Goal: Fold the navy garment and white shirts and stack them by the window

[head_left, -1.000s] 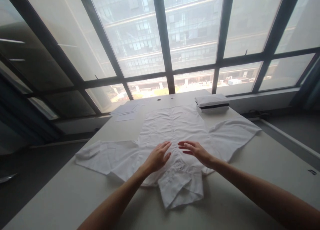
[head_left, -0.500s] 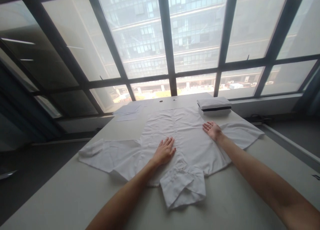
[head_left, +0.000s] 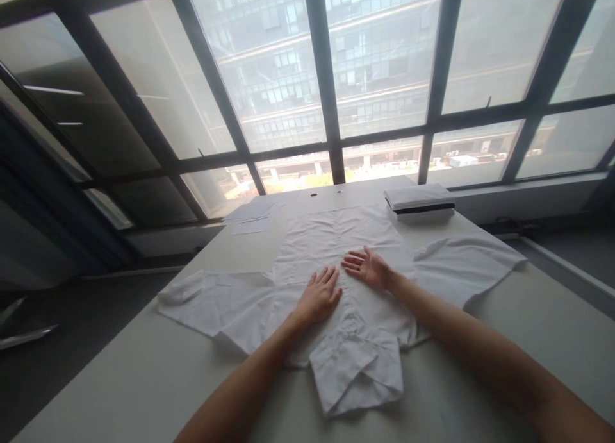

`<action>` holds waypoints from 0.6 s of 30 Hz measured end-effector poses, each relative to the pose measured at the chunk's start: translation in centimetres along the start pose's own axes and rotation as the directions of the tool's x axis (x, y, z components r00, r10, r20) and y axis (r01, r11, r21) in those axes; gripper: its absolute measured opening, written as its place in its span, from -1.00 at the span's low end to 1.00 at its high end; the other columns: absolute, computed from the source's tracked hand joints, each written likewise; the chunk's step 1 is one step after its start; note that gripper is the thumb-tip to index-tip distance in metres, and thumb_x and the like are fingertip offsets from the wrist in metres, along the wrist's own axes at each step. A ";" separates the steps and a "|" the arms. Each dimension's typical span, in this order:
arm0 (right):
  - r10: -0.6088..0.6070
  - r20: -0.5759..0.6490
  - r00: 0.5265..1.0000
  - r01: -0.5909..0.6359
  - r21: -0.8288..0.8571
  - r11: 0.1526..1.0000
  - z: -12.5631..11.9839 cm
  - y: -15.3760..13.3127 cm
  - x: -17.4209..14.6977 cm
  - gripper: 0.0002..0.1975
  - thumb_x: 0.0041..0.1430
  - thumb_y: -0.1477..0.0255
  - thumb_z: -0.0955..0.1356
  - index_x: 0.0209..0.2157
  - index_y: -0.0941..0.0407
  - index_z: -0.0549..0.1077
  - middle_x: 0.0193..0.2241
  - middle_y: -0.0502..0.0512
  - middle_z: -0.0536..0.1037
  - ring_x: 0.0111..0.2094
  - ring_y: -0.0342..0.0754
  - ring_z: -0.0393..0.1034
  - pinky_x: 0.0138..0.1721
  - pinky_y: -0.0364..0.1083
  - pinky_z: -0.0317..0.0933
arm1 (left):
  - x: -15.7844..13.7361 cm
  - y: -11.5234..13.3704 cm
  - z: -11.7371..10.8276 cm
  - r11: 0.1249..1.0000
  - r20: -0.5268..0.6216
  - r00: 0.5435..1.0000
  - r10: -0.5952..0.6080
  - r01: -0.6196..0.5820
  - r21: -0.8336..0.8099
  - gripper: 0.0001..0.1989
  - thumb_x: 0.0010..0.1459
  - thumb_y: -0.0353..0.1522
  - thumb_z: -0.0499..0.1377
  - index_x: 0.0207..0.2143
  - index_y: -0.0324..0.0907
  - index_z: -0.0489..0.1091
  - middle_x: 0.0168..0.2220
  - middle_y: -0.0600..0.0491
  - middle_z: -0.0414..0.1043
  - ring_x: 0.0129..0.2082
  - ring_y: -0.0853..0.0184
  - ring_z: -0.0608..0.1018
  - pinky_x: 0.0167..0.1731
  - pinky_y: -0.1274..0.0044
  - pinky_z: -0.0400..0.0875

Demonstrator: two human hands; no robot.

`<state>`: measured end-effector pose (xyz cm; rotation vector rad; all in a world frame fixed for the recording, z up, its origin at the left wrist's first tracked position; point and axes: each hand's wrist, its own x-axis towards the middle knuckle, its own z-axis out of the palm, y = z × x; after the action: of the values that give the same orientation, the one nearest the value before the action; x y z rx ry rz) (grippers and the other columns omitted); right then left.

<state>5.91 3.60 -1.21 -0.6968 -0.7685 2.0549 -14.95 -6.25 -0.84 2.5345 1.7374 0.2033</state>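
left hand [head_left: 319, 299] lies palm down on the white garment [head_left: 307, 241], fingers straight and slightly spread. right hand [head_left: 369, 268] is just beside it over the same garment, palm turned sideways, fingers extended and a bit apart, can't tell if they touch cloth. garment is spread across the bench [head_left: 110, 372], near a folded stack [head_left: 421, 203].

Free tabletop [head_left: 120, 372] front-left, folded stack [head_left: 420, 202] back-right

2 forearms [head_left: 240, 379] cut off by edges, hiding garment [head_left: 312, 241] parts.
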 end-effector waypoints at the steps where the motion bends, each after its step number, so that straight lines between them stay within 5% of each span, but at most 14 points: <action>1: -0.057 -0.071 0.996 0.053 -0.052 0.997 -1.2 -1.4 0.0 -0.51 0.46 0.16 0.03 0.11 0.17 0.31 0.13 0.42 0.44 0.08 0.08 0.48 0.12 0.23 0.33 | 0.0 0.0 0.0 1.000 0.000 1.000 -0.001 0.001 0.000 -0.39 0.44 -0.16 -0.10 0.43 -0.20 0.02 0.46 -0.10 -0.04 0.45 0.10 0.01 0.38 0.13 -0.09; 5: -0.275 -0.342 0.899 0.221 -0.189 0.957 -6.1 -7.8 -0.4 -0.40 0.42 0.16 -0.15 0.26 0.05 0.16 0.32 0.35 0.22 0.27 0.02 0.27 0.22 0.25 0.19 | -0.1 0.0 -0.1 1.000 -0.003 1.000 0.006 -0.006 0.000 -0.40 0.43 -0.17 -0.08 0.43 -0.21 0.04 0.45 -0.11 -0.02 0.45 0.11 0.02 0.38 0.16 -0.09; 9: -0.366 -0.387 0.846 0.281 -0.259 0.924 -6.8 -10.3 -0.6 -0.36 0.39 0.15 -0.17 0.29 0.02 0.14 0.38 0.26 0.13 0.36 -0.01 0.11 0.28 0.21 0.13 | -0.1 0.1 -0.2 1.000 -0.010 1.000 0.004 -0.004 0.002 -0.41 0.43 -0.18 -0.07 0.42 -0.18 0.06 0.45 -0.11 -0.01 0.45 0.11 0.03 0.38 0.15 -0.09; 14: -0.276 -0.160 0.948 0.253 -0.149 0.956 -1.3 -4.4 -1.1 -0.46 0.42 0.10 0.02 0.16 0.04 0.35 0.23 0.25 0.40 0.23 0.04 0.34 0.19 0.16 0.29 | -0.1 0.0 -0.2 1.000 -0.005 1.000 0.001 -0.001 0.010 -0.41 0.43 -0.19 -0.06 0.42 -0.21 0.06 0.45 -0.12 -0.02 0.45 0.09 0.03 0.38 0.13 -0.08; 16: -0.113 0.013 0.994 0.113 0.037 0.993 0.8 -1.1 -2.2 -0.48 0.42 0.07 0.09 0.13 0.08 0.38 0.17 0.26 0.46 0.20 0.05 0.38 0.16 0.15 0.33 | 0.0 -0.1 0.0 1.000 -0.013 1.000 0.003 -0.003 0.008 -0.41 0.43 -0.18 -0.06 0.43 -0.20 0.05 0.45 -0.12 -0.02 0.45 0.08 0.03 0.37 0.12 -0.06; 18: 0.068 0.135 0.989 -0.087 0.141 0.986 1.8 1.0 -3.6 -0.44 0.43 0.04 0.13 0.14 0.17 0.37 0.13 0.33 0.49 0.14 0.06 0.43 0.12 0.13 0.36 | 0.0 -0.1 0.1 1.000 -0.021 1.000 0.003 -0.003 0.003 -0.41 0.44 -0.18 -0.07 0.43 -0.18 0.04 0.45 -0.12 -0.02 0.45 0.09 0.03 0.37 0.11 -0.05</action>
<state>5.98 -0.39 -0.05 -0.5226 -0.6634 2.2200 -15.08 -6.22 -0.97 2.5458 1.7429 0.2293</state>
